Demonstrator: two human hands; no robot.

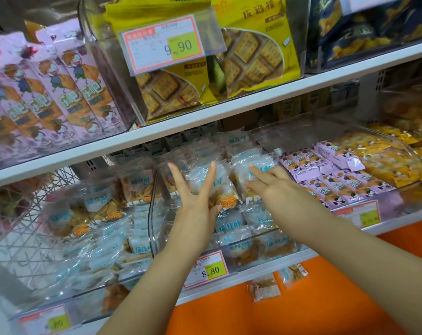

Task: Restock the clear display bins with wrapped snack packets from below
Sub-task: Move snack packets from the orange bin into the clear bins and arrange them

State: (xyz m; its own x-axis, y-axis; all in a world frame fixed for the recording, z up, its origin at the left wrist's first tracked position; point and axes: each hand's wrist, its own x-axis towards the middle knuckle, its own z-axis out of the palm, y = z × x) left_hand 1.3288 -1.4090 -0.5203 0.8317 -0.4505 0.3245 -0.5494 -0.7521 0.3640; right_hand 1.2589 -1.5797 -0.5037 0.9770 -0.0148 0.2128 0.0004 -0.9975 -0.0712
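A clear display bin (pixel 154 221) on the lower shelf holds several clear-wrapped snack packets (pixel 231 224) with light blue labels and orange crisps inside. My left hand (pixel 195 197) is over the pile in this bin, fingers spread wide, with nothing in it. My right hand (pixel 275 184) reaches in from the right, its fingers stretched flat on a packet (pixel 243 169) at the bin's far right side. Two more of these packets (pixel 265 287) lie below the shelf edge against the orange panel.
A neighbouring bin (pixel 84 238) to the left holds the same packets. To the right lie pink packets (pixel 326 170) and yellow packets (pixel 379 153). The upper shelf (pixel 229 110) carries pink boxes, yellow biscuit bags and price tags. A wire basket (pixel 23 213) stands at the left.
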